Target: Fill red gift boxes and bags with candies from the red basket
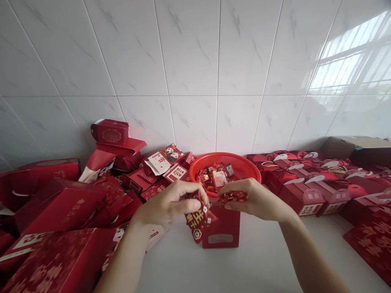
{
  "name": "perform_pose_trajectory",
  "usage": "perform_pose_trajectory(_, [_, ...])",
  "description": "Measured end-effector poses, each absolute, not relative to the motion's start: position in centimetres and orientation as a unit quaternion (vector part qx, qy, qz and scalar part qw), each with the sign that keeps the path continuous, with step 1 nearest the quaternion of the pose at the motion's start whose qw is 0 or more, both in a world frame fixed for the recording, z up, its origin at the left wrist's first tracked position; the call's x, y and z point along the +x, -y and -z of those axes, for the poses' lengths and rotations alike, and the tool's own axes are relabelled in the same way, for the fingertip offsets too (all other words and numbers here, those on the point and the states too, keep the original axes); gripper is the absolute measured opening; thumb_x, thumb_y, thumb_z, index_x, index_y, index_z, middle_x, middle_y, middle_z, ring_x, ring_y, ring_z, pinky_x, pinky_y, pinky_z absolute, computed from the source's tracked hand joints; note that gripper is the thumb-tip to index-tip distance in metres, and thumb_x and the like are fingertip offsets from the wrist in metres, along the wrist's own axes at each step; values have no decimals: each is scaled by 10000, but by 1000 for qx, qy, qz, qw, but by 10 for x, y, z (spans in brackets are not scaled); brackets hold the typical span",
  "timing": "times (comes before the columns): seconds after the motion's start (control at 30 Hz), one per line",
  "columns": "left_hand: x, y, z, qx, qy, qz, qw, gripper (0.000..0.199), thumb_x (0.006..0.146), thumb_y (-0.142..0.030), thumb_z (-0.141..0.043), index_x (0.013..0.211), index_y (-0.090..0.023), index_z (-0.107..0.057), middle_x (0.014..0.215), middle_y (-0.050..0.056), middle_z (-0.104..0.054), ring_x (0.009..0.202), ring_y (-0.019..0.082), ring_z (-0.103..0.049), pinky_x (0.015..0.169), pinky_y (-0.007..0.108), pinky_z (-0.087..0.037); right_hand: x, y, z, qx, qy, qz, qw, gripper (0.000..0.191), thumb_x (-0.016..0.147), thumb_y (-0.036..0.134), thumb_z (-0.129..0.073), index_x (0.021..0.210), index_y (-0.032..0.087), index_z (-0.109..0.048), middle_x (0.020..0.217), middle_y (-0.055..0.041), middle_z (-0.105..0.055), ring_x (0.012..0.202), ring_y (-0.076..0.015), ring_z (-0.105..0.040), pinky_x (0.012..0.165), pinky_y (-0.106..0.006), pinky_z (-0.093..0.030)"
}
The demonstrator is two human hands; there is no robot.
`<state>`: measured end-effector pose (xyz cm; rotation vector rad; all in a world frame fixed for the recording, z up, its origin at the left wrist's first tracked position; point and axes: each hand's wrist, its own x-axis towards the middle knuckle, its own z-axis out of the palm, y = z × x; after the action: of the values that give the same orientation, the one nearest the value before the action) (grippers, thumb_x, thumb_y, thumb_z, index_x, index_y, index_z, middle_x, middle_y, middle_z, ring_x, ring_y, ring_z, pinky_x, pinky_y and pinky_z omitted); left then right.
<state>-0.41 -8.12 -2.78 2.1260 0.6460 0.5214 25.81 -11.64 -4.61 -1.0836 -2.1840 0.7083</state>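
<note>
My left hand [179,202] pinches a dark red packet [197,223] printed with gold characters and small flowers; it hangs at a slant. Opposite it, my right hand [252,199] has its fingers closed round some shiny red wrapped sweets [233,197]. Both hands are over a small red gift box [221,228] that stands upright on the table, a pale oval on its front. The box's top is mostly hidden by my hands. Just behind is a red plastic basket [255,174] with several wrapped sweets [219,179] in it.
At the left lies a jumbled heap of red boxes [61,203], reaching near my left forearm. Rows of handled red gift boxes [302,197] stand at the right, with a brown carton [351,147] behind. A white tiled wall [195,73] closes off the back of the white table [244,268].
</note>
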Motion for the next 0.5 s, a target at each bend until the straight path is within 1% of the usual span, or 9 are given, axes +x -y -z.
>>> perform_pose_trajectory(0.1, [1, 91, 29, 876, -295, -146, 354, 197, 873, -330, -552, 911, -179, -673, 815, 3, -668, 690, 143, -565, 654, 240, -427, 255, 120, 48, -439, 831, -204, 275, 250, 881, 191, -668, 1118, 240, -728, 953, -21, -755, 781, -188, -666, 672, -287, -474])
perform_pose_trajectory(0.17, [8, 94, 29, 886, -312, -131, 316, 145, 865, -278, -545, 867, -184, -656, 809, -8, -662, 705, 144, -571, 672, 237, -427, 254, 123, 48, -450, 828, -184, 279, 273, 877, 179, -673, 1142, 241, -704, 983, -23, -754, 798, -190, -667, 677, -286, -468])
perform_pose_trajectory(0.27, [15, 93, 30, 894, -309, -117, 302, 122, 856, -232, -538, 808, -184, -639, 874, 0, -686, 811, 165, -608, 783, 248, -449, 253, 126, 46, -457, 824, -182, 282, 271, 858, 183, -701, 1121, 236, -664, 958, -16, -743, 786, -181, -653, 662, -274, -455])
perform_pose_trajectory(0.3, [16, 92, 31, 895, -309, -111, 303, 128, 858, -231, -532, 803, -184, -638, 881, 2, -691, 820, 168, -612, 791, 249, -452, 252, 126, 46, -460, 823, -184, 278, 261, 853, 183, -706, 1103, 233, -652, 923, -8, -737, 762, -174, -643, 647, -269, -446])
perform_pose_trajectory(0.37, [16, 90, 32, 893, -314, -101, 305, 144, 868, -240, -520, 815, -185, -641, 877, 1, -699, 785, 163, -607, 750, 245, -453, 251, 125, 47, -466, 822, -183, 272, 222, 859, 188, -699, 1068, 229, -635, 888, -1, -722, 734, -166, -622, 630, -261, -429])
perform_pose_trajectory(0.43, [13, 88, 33, 890, -324, -105, 303, 143, 869, -245, -518, 838, -186, -645, 957, 5, -715, 750, 150, -605, 712, 240, -449, 250, 121, 48, -469, 820, -182, 271, 172, 881, 197, -671, 1045, 225, -628, 902, -7, -712, 734, -162, -606, 626, -258, -417])
perform_pose_trajectory(0.5, [11, 87, 33, 887, -333, -122, 297, 132, 869, -247, -528, 854, -188, -646, 1125, 18, -706, 778, 141, -623, 735, 238, -452, 249, 118, 49, -469, 819, -185, 275, 120, 901, 198, -637, 1018, 224, -633, 917, -12, -704, 739, -159, -594, 629, -257, -411])
